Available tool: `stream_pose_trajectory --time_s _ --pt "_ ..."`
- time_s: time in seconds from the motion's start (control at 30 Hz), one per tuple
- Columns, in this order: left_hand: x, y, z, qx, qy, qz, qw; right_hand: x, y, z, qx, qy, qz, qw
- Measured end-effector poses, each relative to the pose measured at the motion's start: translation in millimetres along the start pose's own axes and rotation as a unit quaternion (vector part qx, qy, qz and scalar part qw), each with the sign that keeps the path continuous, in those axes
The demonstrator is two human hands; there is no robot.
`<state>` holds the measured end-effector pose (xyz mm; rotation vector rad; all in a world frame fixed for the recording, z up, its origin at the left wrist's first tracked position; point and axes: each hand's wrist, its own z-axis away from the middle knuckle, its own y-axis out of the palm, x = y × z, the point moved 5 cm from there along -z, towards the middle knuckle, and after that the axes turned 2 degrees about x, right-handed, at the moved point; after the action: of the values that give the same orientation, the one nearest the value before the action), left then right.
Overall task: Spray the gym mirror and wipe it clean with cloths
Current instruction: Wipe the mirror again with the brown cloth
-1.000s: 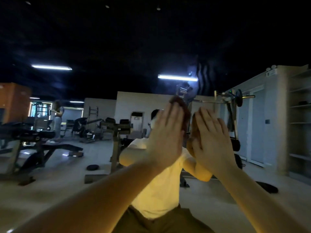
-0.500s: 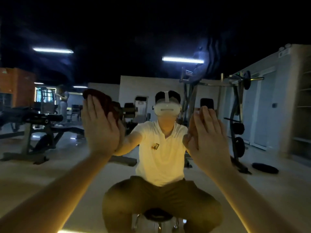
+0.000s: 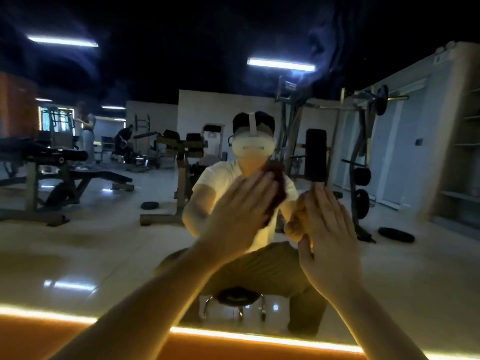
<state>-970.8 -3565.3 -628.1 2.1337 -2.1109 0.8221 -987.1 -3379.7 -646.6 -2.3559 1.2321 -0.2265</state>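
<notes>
Head view faced the gym mirror (image 3: 91, 242), its glass running wide to either side of the hands, with a glowing strip (image 3: 259, 337) along its lower edge. The left hand (image 3: 241, 211) pressed a dark red cloth (image 3: 275, 178) to the glass with straight fingers. The right hand (image 3: 331, 229) lay flat just beside it, holding nothing I could see.

Premises: a gym. A wall mirror (image 3: 85, 255) reflects a padded weight bench (image 3: 100, 175) at left, a rack (image 3: 359, 162) carrying a barbell with a plate (image 3: 381, 100) at right, and a loose weight disc (image 3: 396, 234) on glossy floor tiles (image 3: 428, 268). Tube lights (image 3: 280, 64) line the dark ceiling.
</notes>
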Motion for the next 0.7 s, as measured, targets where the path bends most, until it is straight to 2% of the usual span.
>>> stream_pose_trajectory --time_s 0.13,0.2,0.3,0.4,0.47,0.53,0.6,0.7 --pt "90 -8 97 -0.049 -0.198 0.060 0.977 7 13 15 -0.002 -0.006 -0.003 1.000" --pt "91 -3 121 -0.092 -0.273 0.062 0.955 7 20 25 0.005 -0.007 -0.014 1.000" --pt "47 10 107 -0.139 -0.365 0.093 0.916 3 28 46 0.016 -0.015 -0.019 1.000" --pt "-24 30 90 -0.100 -0.312 0.118 0.937 -3 26 56 0.030 -0.026 -0.006 0.999" --pt "-74 45 88 -0.045 -0.195 0.110 0.974 -6 24 56 0.033 -0.024 -0.012 0.999" --pt "-102 54 91 -0.012 -0.068 0.086 0.994 -7 24 56 0.030 -0.022 -0.020 0.999" --pt "-89 55 104 -0.007 -0.008 0.055 0.998 -7 26 58 0.026 -0.022 -0.025 0.999" --pt "-29 48 148 0.013 -0.022 0.040 0.999 -7 28 58 0.004 -0.021 -0.036 0.999"
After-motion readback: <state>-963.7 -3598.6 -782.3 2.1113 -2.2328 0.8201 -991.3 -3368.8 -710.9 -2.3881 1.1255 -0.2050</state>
